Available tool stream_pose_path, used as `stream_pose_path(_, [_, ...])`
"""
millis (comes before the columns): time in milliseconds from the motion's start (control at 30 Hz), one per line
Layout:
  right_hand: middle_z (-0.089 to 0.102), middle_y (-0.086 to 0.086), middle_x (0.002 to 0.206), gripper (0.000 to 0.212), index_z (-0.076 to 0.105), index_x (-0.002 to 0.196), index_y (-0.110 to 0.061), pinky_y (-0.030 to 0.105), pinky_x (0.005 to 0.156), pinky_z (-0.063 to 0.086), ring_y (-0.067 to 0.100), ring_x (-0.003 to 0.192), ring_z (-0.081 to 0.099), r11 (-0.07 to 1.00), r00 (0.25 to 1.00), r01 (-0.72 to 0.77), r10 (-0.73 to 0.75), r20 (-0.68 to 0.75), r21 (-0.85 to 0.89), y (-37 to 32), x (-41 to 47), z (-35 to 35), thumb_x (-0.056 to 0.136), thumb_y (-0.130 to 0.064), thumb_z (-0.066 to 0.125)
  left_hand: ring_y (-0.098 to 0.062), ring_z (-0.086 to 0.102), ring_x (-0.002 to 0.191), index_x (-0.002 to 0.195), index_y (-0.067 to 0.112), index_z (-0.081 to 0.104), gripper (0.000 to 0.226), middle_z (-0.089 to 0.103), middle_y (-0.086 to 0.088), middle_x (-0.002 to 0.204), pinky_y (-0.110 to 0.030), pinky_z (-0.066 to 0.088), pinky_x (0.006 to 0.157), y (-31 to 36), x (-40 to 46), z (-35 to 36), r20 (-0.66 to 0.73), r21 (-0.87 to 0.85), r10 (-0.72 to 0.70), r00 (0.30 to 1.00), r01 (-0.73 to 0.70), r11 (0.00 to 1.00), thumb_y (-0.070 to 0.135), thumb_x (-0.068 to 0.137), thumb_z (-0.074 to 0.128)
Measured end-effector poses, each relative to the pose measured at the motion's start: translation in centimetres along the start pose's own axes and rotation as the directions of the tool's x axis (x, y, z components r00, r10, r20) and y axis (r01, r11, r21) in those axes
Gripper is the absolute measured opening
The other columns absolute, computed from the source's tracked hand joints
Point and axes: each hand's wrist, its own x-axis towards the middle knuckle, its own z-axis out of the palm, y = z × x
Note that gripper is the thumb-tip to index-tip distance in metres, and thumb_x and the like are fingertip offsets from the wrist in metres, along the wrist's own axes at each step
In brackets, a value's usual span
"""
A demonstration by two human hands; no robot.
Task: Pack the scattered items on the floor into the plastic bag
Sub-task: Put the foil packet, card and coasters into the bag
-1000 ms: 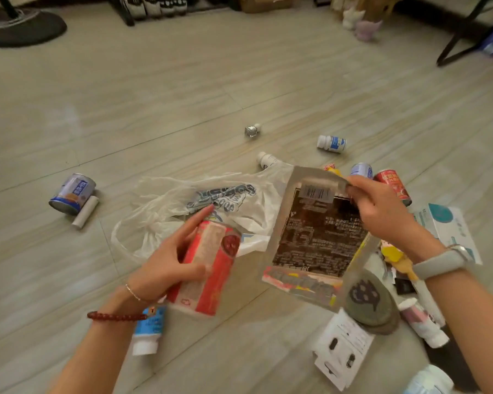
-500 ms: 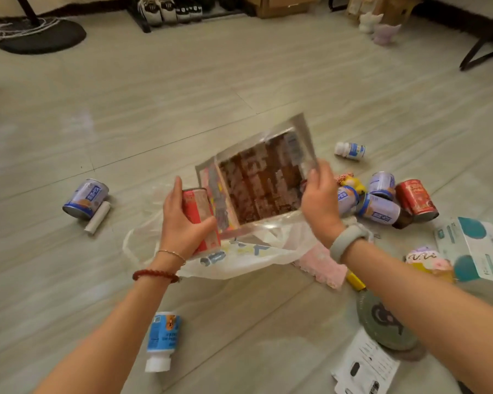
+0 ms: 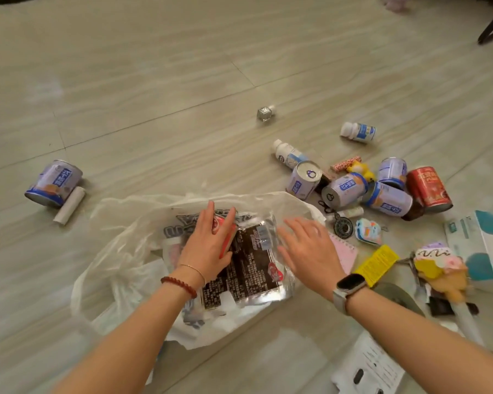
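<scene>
A crumpled white plastic bag (image 3: 120, 251) lies open on the floor in front of me. Inside it lies a silver foil pouch (image 3: 248, 268) with a dark printed back. A red container (image 3: 221, 224) sits beside the pouch's upper left. My left hand (image 3: 208, 245) lies over the red container with its fingers straight. My right hand (image 3: 308, 248) hovers just right of the pouch, fingers spread, holding nothing.
Several blue-white cans (image 3: 343, 189) and a red can (image 3: 429, 189) are piled to the right, with white bottles (image 3: 357, 132) behind. A pink notebook (image 3: 345, 251), yellow packet (image 3: 376, 263) and white-teal box (image 3: 484, 243) lie at right. A lone can (image 3: 54, 182) and white tube (image 3: 69, 206) lie at left.
Both hands came down into the bag. The right hand let go of the foil pouch, which now lies in the bag. The left hand lowered the red container beside it.
</scene>
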Motion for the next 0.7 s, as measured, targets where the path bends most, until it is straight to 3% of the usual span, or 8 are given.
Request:
stream_pose_path(100, [0.048,0.014,0.137,0.055,0.043,0.130,-0.012,0.051,0.100,0.039,0.029,0.125,0.047,0.988,0.987,-0.152,0.152,-0.042,0.005,1.4,1.4,0.2,0.082,-0.037,0.054,-0.037,0.010,0.141,0.145,0.030,0.010,0.078,-0.003,-0.013,0.154,-0.049,0.022,0.112,-0.4,-0.4,0.2,-0.068,0.232,0.061,0.996,-0.044,0.972,0.028,0.084,0.059])
stream_pose_path(167, [0.024,0.015,0.151,0.072,0.019,0.143,-0.013,0.051,0.107,0.030,0.033,0.136,0.030,0.923,0.945,-0.315,0.284,0.160,0.221,1.5,2.4,0.2,0.085,-0.040,0.053,-0.040,0.021,0.138,0.140,0.031,0.028,0.076,0.014,-0.009,0.152,-0.057,0.025,0.107,-0.3,-0.8,0.4,-0.113,0.340,0.084,0.990,-0.041,0.940,0.026,0.075,0.067])
stream_pose_path(267, [0.038,0.017,0.142,0.082,0.000,0.146,-0.013,0.046,0.104,0.037,0.034,0.128,0.041,0.466,0.767,-0.638,0.312,0.560,0.613,0.9,3.9,0.4,0.088,-0.040,0.052,-0.043,0.025,0.136,0.131,0.037,0.041,0.061,0.034,-0.005,0.148,-0.069,0.022,0.100,1.4,-1.1,1.3,-0.075,0.412,0.123,0.990,-0.081,0.908,0.055,0.074,0.052])
stream_pose_path(333, [0.056,0.011,0.122,0.075,0.018,0.144,-0.010,0.045,0.101,0.040,0.029,0.120,0.049,0.380,0.700,-0.713,0.331,0.633,0.590,0.3,3.9,0.5,0.087,-0.043,0.054,-0.041,0.013,0.139,0.133,0.042,0.035,0.067,0.031,-0.003,0.150,-0.074,0.009,0.100,2.9,-1.0,2.1,-0.011,0.388,0.124,0.992,-0.110,0.915,0.071,0.072,0.031])
stream_pose_path(400, [0.061,0.001,0.100,0.038,0.056,0.113,-0.015,0.037,0.091,0.043,0.020,0.098,0.058,0.435,0.720,-0.688,0.310,0.621,0.580,0.1,3.5,0.9,0.086,-0.041,0.056,-0.036,-0.009,0.140,0.137,0.048,0.021,0.074,0.016,-0.003,0.155,-0.073,-0.010,0.100,3.4,-0.8,2.9,-0.017,0.396,0.126,0.992,-0.109,0.912,0.079,0.070,0.023])
stream_pose_path(433, [0.057,-0.004,0.076,0.018,0.058,0.080,-0.021,0.032,0.076,0.042,0.014,0.073,0.056,0.455,0.737,-0.668,0.292,0.610,0.589,0.3,3.2,0.9,0.085,-0.038,0.057,-0.033,-0.022,0.138,0.138,0.050,0.010,0.076,0.004,-0.003,0.157,-0.070,-0.019,0.098,3.3,-0.8,3.3,-0.015,0.406,0.117,0.993,-0.101,0.908,0.081,0.070,0.021])
stream_pose_path(467, [0.045,-0.004,0.059,0.030,0.047,0.060,-0.022,0.029,0.063,0.036,0.011,0.055,0.044,0.452,0.744,-0.659,0.274,0.610,0.601,0.7,3.0,0.4,0.086,-0.033,0.057,-0.029,-0.031,0.133,0.138,0.050,0.001,0.078,-0.006,-0.003,0.156,-0.067,-0.025,0.096,2.9,-0.8,3.4,0.010,0.403,0.089,0.996,-0.085,0.911,0.082,0.070,0.020])
stream_pose_path(700, [0.048,-0.001,0.057,0.026,0.058,0.065,-0.012,0.025,0.051,0.031,0.009,0.056,0.041,0.343,0.737,-0.612,0.575,0.356,0.713,7.0,1.6,-4.5,0.090,-0.017,0.050,-0.033,-0.021,0.139,0.139,0.050,-0.001,0.078,-0.013,-0.002,0.155,-0.063,-0.033,0.088,0.3,-0.4,1.6,0.035,0.468,-0.103,0.994,0.075,0.881,0.084,0.070,0.014])
